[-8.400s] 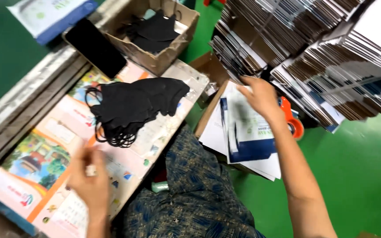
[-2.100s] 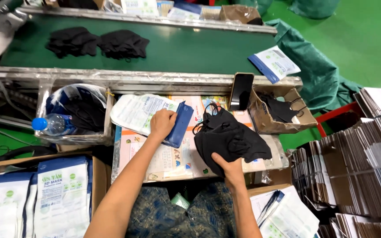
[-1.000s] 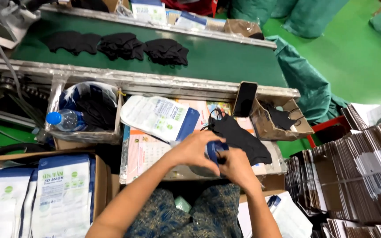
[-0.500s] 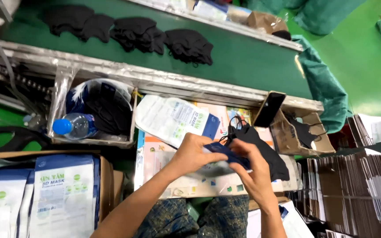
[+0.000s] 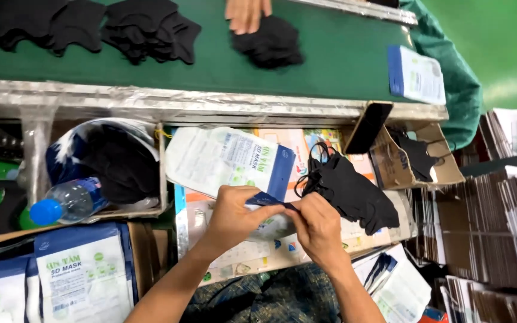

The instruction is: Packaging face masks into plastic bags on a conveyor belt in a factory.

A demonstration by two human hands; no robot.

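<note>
Since half a second ago your hands slid lower on the counter (image 5: 210, 272), pouch edge pinched between them.

Your left hand (image 5: 231, 215) and right hand (image 5: 317, 226) both have fingers closed narrow on the blue-edged pouch (image 5: 270, 200), held flat over the counter, probably so the opening stays taut. Loose black masks (image 5: 348, 191) sit just right of it, within easy reach. Another person's hand (image 5: 246, 13) rests on masks up on the green belt (image 5: 330, 60).

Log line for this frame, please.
left hand + right hand: pinching blue-edged pouch top together | black mask pile: right of hands | flat pouch: behind hands | another person's hand: on belt masks
</note>
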